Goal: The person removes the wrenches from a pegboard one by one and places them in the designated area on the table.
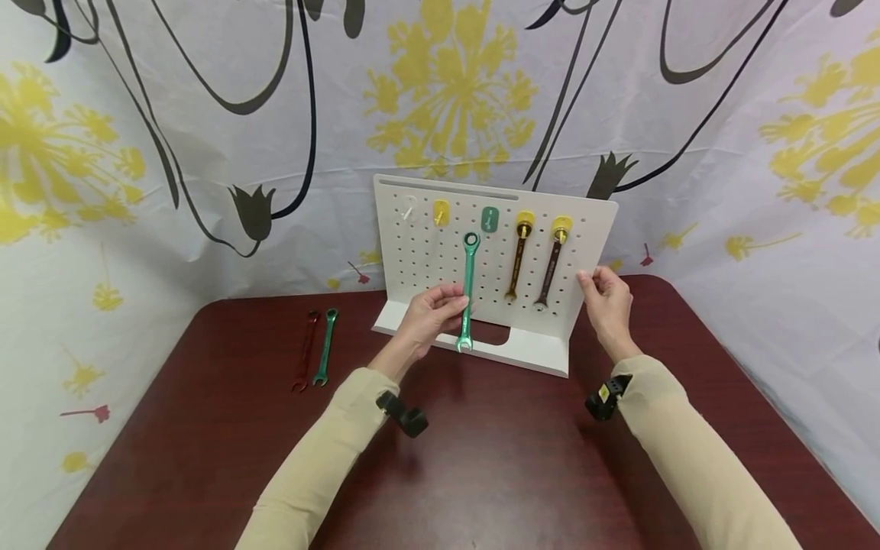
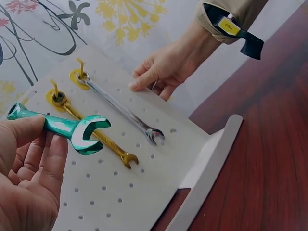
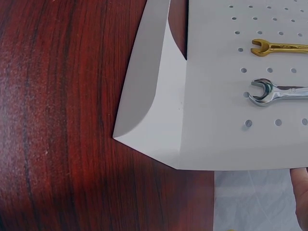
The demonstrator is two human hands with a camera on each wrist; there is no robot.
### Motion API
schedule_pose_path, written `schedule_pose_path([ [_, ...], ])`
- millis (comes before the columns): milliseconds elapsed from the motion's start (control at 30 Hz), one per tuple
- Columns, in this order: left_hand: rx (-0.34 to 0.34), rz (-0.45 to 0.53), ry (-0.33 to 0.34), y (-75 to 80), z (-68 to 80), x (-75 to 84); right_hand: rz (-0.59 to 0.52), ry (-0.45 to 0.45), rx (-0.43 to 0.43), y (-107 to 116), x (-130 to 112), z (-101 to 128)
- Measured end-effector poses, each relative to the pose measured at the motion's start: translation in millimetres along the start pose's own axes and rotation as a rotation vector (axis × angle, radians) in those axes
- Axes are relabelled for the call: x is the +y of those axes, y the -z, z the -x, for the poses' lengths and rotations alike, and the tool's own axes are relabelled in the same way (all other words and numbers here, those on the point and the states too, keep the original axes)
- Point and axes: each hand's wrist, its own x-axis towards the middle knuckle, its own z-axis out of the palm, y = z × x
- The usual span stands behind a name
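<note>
Near the left edge of the dark red table [image 1: 206, 428] lie two wrenches side by side, a red wrench [image 1: 305, 351] and a small green wrench [image 1: 325, 346], and no hand touches them. Next comes the left hand [image 1: 431, 317], whose fingers and thumb pinch the middle of a long green wrench [image 1: 468, 292]. This wrench stands upright against the white pegboard [image 1: 426, 260], which stands at the back of the table. Its ring end is up near the green hook [image 1: 490, 219] but looks a little below and to the left of it, so it does not seem to hang there yet. Further right, a gold wrench [image 1: 517, 263] and a dark silver wrench [image 1: 551, 272] already hang from two yellow hooks. At the right edge of the board the right hand [image 1: 605, 299] holds it, with the fingers curled round the edge and the fingertips lying on the front. So two wrenches look done, one is on its way, and two wait on the table, while a white hook [image 1: 409, 208] and one more yellow hook [image 1: 440, 213] on the left are bare. The right wrist view shows only one fingertip at its edge. The head view is too small to show if the ring touches any hook.
</note>
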Motion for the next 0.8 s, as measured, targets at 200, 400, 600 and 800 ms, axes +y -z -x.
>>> schedule_pose_path([
  [200,0.014,-0.002,0.014,13.4,6.6,-4.0,-0.001,-0.002,0.001,0.2,0.3,-0.4],
  [400,0.031,-0.025,0.032,27.3,12.5,-4.7,-0.010,0.011,-0.002,0.3,0.2,-1.5],
  [600,0.050,-0.068,0.043,40.7,18.4,-3.7,-0.019,0.019,0.010,1.0,-0.2,-2.5],
  [800,0.098,-0.086,0.077,54.3,24.6,-2.8,-0.014,0.016,0.002,0.0,0.9,-1.9],
])
